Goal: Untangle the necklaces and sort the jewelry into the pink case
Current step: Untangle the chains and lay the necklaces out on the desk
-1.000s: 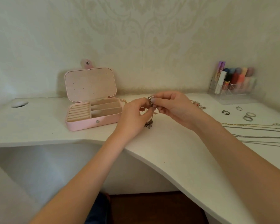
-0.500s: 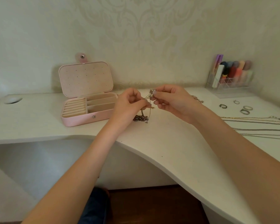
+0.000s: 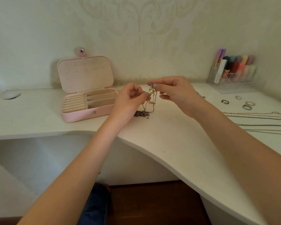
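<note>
You've got a clear organizer (image 3: 232,78) of colourful tubes at upper right, a white desk (image 3: 177,143), and patterned wallpaper (image 3: 136,30) behind.

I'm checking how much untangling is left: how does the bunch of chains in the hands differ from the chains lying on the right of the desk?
The bunch of chains is knotted together, while the chains on the right lie stretched out in separate lines. The bunch is lifted, pinched by the left hand and right hand, with its lower end heaped on the desk; the chains on the right lie flat, untouched. Both are thin metal chains, outside the pink case.
</note>
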Motion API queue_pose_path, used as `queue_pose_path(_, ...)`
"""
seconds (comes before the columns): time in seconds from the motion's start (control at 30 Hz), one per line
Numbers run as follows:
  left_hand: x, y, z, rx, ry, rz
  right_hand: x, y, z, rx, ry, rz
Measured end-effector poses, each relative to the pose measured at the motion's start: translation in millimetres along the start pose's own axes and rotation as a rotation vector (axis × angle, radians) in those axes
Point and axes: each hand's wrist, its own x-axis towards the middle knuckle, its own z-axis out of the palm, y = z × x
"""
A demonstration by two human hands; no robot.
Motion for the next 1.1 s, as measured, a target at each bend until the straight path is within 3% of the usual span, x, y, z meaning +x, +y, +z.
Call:
queue_pose_path(0.37, -1.7, 2.0, -0.5, -0.141, -0.098, -0.05, -2.2, -1.7, 4.1, 0.009, -0.018, -0.024)
queue_pose_path(0.63, 0.2, -2.0, -1.5, -0.013, -0.105, -0.047, -1.6, -0.4, 4.1, 0.003, 0.02, -0.017)
queue_pose_path(0.8, -2.1, 4.2, -0.4, -0.02, -0.075, -0.048, 0.2, -3.2, -0.3, 0.057, 0.049, 0.054)
queue_pose_path(1.0, -2.2, 3.9, -0.6, 0.05, 0.019, 0.026, -5.1, -5.8, 7.3, 0.035, -0.108, 0.228)
queue_pose_path(1.1, -1.2, 0.3, -0.7, 0.116, 0.028, 0.064, -2.9, -10.4, 5.8, 0.173, -0.087, 0.232)
